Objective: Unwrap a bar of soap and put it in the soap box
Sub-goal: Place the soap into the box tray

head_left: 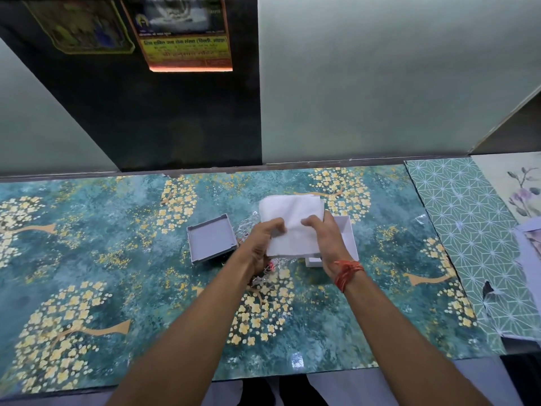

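Both hands hold a white sheet of wrapping paper [292,221] above the table's middle. My left hand [265,244] grips its left edge and my right hand [328,238] grips its right edge, thumbs on top. Whether a soap bar lies under the sheet cannot be seen. A white open soap box [348,235] stands behind and under my right hand, mostly hidden. Its grey-white lid [212,241] lies hollow side up to the left of my left hand. Crinkled clear plastic wrap [272,271] with a red spot lies under my left wrist.
The table [117,259] wears a glossy teal cover with yellow flower trees. A green geometric sheet [468,230] and floral papers [521,186] lie at the right. A wall and dark panel with posters [184,33] rise behind the table's far edge.
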